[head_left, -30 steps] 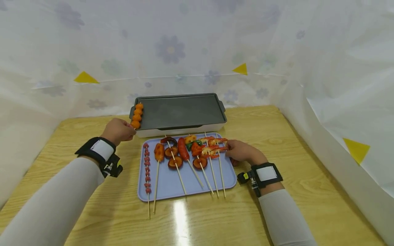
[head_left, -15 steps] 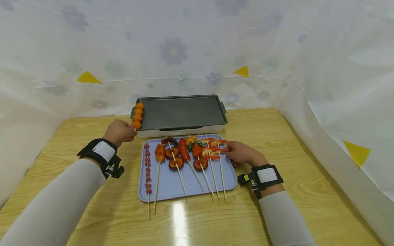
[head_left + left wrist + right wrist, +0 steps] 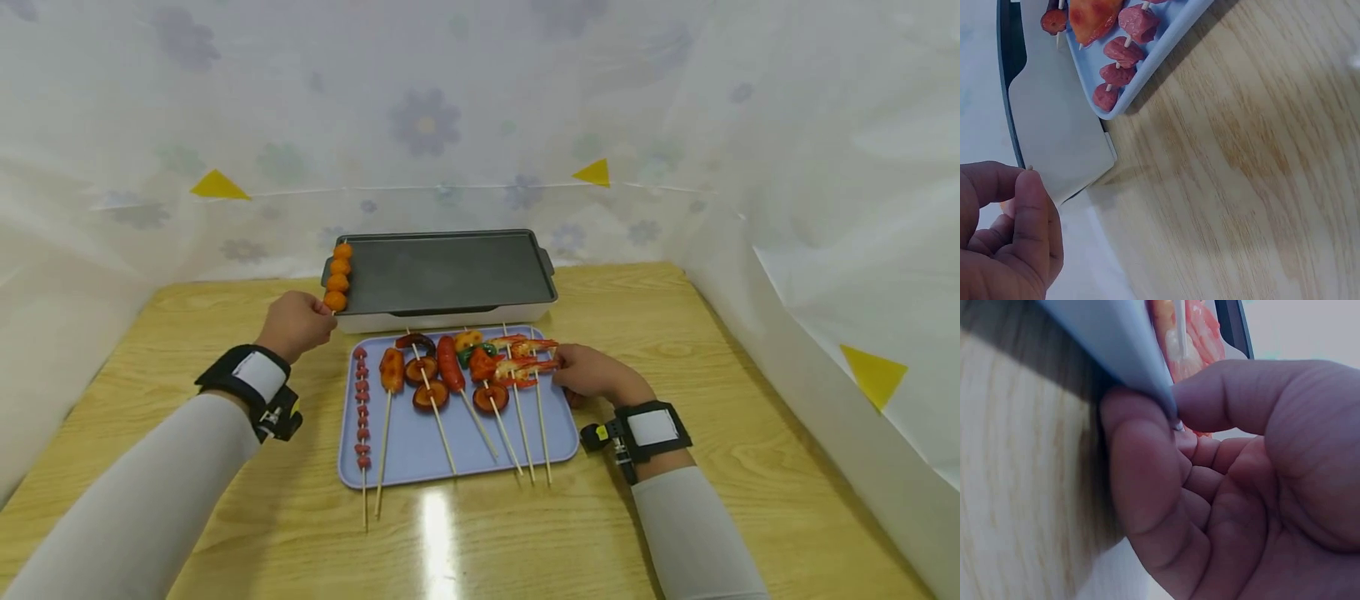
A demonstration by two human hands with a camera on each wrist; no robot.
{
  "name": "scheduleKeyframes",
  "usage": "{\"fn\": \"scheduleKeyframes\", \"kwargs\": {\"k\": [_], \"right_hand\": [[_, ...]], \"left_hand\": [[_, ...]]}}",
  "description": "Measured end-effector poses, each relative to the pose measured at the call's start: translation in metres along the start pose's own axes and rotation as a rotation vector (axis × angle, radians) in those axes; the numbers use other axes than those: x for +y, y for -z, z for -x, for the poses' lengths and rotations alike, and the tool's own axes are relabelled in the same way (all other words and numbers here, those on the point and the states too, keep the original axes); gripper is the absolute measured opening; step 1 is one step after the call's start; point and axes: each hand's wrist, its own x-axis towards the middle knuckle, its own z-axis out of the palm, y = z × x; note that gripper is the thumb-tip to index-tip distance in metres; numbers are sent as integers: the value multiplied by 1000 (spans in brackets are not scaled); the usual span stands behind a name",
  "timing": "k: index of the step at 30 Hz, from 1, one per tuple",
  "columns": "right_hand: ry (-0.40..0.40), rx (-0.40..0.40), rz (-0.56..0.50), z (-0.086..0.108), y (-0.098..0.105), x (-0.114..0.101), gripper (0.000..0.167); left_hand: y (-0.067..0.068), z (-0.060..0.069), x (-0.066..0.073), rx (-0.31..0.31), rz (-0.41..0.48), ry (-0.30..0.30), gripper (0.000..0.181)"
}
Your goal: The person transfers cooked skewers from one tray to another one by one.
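In the head view, my left hand (image 3: 298, 325) pinches the stick end of a skewer of orange balls (image 3: 338, 283), which lies along the left edge of the dark griddle (image 3: 442, 271). The left wrist view shows the stick's tip just between thumb and forefinger of that hand (image 3: 1016, 231). My right hand (image 3: 597, 372) grips the right rim of the lavender tray (image 3: 412, 471). Its thumb is at the rim and its forefinger underneath, in the right wrist view. Close to that hand lie the shrimp skewers (image 3: 517, 373); part of the far rim is hidden.
More skewers fill the tray: small red meat pieces (image 3: 362, 408), a flat brown piece (image 3: 392, 371), mushroom slices (image 3: 431, 397) and a red sausage (image 3: 449, 364). Several sticks overhang its front edge. The wooden table (image 3: 600, 542) backs onto a flowered plastic sheet (image 3: 480, 108).
The head view has shifted slightly. Both hands keep their holds on the orange-ball skewer and the tray, and neither thing has clearly moved.
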Motion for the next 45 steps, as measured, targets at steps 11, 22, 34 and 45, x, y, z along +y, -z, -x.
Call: {"fn": "scheduleKeyframes", "kwargs": {"k": [11,22,34,45], "right_hand": [[3,3,4,-2,1,4,6],[4,4,5,-3,1,6,5],[-4,1,6,-3,0,5,6],[10,1,2,-4,-1,6,5]], "left_hand": [[-9,3,-6,78,-28,-90,15],[-18,5,-14,175,-64,-191,15],[-27,13,-21,236,10,-165,18],[-31,27,-18,224,135,-74,28]]}}
